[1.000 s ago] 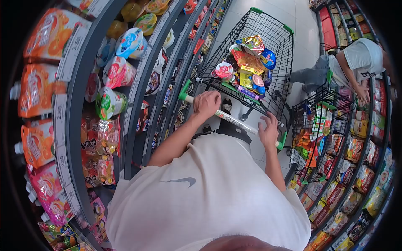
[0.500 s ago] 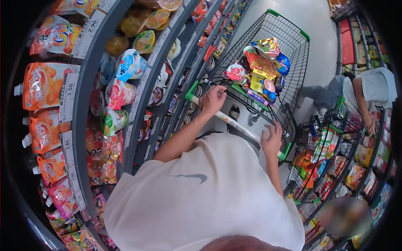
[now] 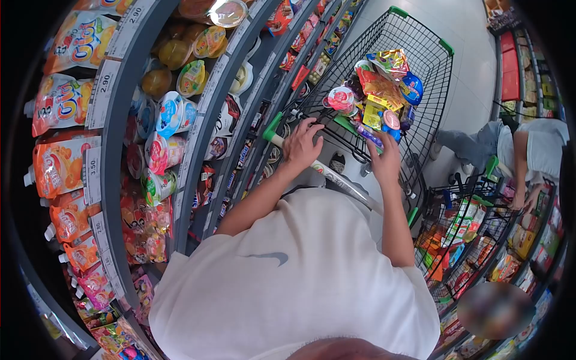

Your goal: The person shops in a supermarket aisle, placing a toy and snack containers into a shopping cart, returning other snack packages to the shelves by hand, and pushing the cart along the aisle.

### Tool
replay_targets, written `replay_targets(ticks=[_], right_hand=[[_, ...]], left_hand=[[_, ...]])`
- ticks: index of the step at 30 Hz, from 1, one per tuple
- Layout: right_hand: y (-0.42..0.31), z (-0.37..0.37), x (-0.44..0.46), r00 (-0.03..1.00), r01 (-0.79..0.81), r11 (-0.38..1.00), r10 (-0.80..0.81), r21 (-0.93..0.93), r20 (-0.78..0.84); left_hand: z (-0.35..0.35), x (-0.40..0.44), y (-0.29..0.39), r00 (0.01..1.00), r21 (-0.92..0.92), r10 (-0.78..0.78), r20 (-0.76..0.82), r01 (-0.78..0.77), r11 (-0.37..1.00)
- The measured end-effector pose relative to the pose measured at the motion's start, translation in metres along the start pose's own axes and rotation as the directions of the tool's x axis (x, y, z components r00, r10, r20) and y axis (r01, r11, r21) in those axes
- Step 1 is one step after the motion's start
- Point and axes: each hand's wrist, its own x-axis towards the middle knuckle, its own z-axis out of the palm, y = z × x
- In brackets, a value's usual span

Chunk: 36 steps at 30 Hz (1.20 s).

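Observation:
A black wire shopping cart (image 3: 429, 75) with green corners stands ahead of me, several snacks piled at its near end. My left hand (image 3: 302, 144) rests on the left part of the white cart handle (image 3: 345, 183), its fingers spread and bent. Off the handle, my right hand (image 3: 385, 157) reaches over the near edge of the basket, fingers apart, close to a purple tube (image 3: 367, 134). Beside that tube lie a yellow box (image 3: 372, 114), a pink-lidded cup (image 3: 341, 99), a blue round pack (image 3: 411, 88) and an orange-brown bag (image 3: 381, 89).
Shelves of jelly cups (image 3: 171, 114) and orange pouches (image 3: 59, 165) with price tags run along the left. At right, a person in a white top (image 3: 540, 144) bends beside a second loaded cart (image 3: 465, 225). Snack shelves (image 3: 516, 240) line the right side.
My right hand has left the handle and moved forward over the basket's near edge. My left hand stays at the handle. The view has shifted, and the other person's hands have moved.

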Motion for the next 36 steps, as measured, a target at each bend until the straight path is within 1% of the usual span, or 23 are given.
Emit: replay_targets(ticks=[1, 3, 5, 8, 9, 10, 11, 13, 15, 17, 19, 21, 22, 25, 26, 28, 31, 32, 35, 36], right_hand=[[0.004, 0.016, 0.026, 0.996, -0.038, 0.99, 0.026, 0.132, 0.09], [0.025, 0.069, 0.078, 0.947, -0.206, 0.908, 0.09, 0.365, 0.31], [0.048, 0.123, 0.122, 0.926, -0.192, 0.948, 0.089, 0.254, 0.366], [0.096, 0.199, 0.165, 0.936, -0.166, 0.984, 0.139, 0.059, 0.323], [0.095, 0.207, 0.167, 0.963, -0.092, 0.994, 0.104, -0.06, 0.25], [0.09, 0.208, 0.171, 0.961, -0.011, 0.992, 0.046, -0.129, 0.272], [0.087, 0.207, 0.175, 0.954, 0.077, 0.979, -0.016, -0.191, 0.299], [0.073, 0.205, 0.183, 0.929, 0.187, 0.931, -0.063, -0.315, 0.364], [0.084, 0.229, 0.19, 0.919, 0.269, 0.822, -0.063, -0.501, 0.39], [0.081, 0.234, 0.193, 0.899, 0.257, 0.808, 0.002, -0.53, 0.439], [0.079, 0.236, 0.195, 0.893, 0.294, 0.777, -0.015, -0.556, 0.45], [0.072, 0.232, 0.192, 0.904, 0.317, 0.729, -0.038, -0.607, 0.426], [0.072, 0.232, 0.192, 0.898, 0.316, 0.734, -0.026, -0.602, 0.439], [0.077, 0.24, 0.201, 0.897, 0.289, 0.778, -0.017, -0.558, 0.441], [0.078, 0.24, 0.201, 0.893, 0.287, 0.791, -0.016, -0.541, 0.451], [0.08, 0.233, 0.195, 0.88, 0.301, 0.803, -0.026, -0.514, 0.475], [0.086, 0.22, 0.184, 0.928, 0.326, 0.821, -0.186, -0.469, 0.322], [0.088, 0.215, 0.18, 0.938, 0.309, 0.854, -0.201, -0.418, 0.283], [0.079, 0.189, 0.171, 0.946, 0.243, 0.966, -0.215, -0.092, 0.242], [0.071, 0.176, 0.166, 0.959, 0.186, 0.983, -0.182, 0.002, 0.219]], left_hand=[[0.0, 0.002, 0.002, 1.0, 0.0, -0.006, -0.006, 0.006, 1.0], [0.001, 0.002, 0.005, 0.999, -0.003, -0.032, -0.025, 0.031, 0.999], [0.002, 0.004, 0.007, 0.997, -0.037, -0.056, -0.051, 0.054, 0.998], [0.001, 0.006, 0.01, 0.991, -0.126, -0.118, -0.058, 0.11, 0.986], [0.0, 0.009, 0.01, 0.988, -0.161, -0.143, -0.063, 0.131, 0.978], [0.001, 0.01, 0.012, 0.981, -0.191, -0.172, -0.089, 0.153, 0.97], [0.001, 0.01, 0.013, 0.978, -0.2, -0.168, -0.122, 0.141, 0.969], [0.002, 0.008, 0.012, 0.966, -0.205, -0.166, -0.196, 0.125, 0.971], [0.009, 0.007, 0.007, 0.938, -0.217, -0.223, -0.267, 0.166, 0.962], [0.008, 0.008, 0.015, 0.908, -0.166, -0.296, -0.297, 0.257, 0.952], [0.012, 0.005, 0.012, 0.898, -0.145, -0.279, -0.339, 0.244, 0.959], [0.012, 0.004, 0.013, 0.899, -0.11, -0.264, -0.351, 0.24, 0.964], [0.011, 0.003, 0.014, 0.901, -0.092, -0.251, -0.353, 0.234, 0.968], [0.013, -0.002, 0.012, 0.915, 0.009, -0.146, -0.375, 0.161, 0.987], [0.016, -0.004, 0.01, 0.926, 0.028, -0.135, -0.352, 0.155, 0.988], [0.017, -0.006, 0.007, 0.924, 0.026, -0.129, -0.36, 0.148, 0.989], [0.018, -0.008, 0.009, 0.929, 0.019, -0.14, -0.343, 0.156, 0.988], [0.017, -0.008, 0.01, 0.933, 0.022, -0.141, -0.331, 0.157, 0.987], [0.019, -0.008, 0.007, 0.953, -0.016, -0.146, -0.264, 0.147, 0.989], [0.015, -0.009, 0.006, 0.962, -0.017, -0.144, -0.232, 0.145, 0.989]])
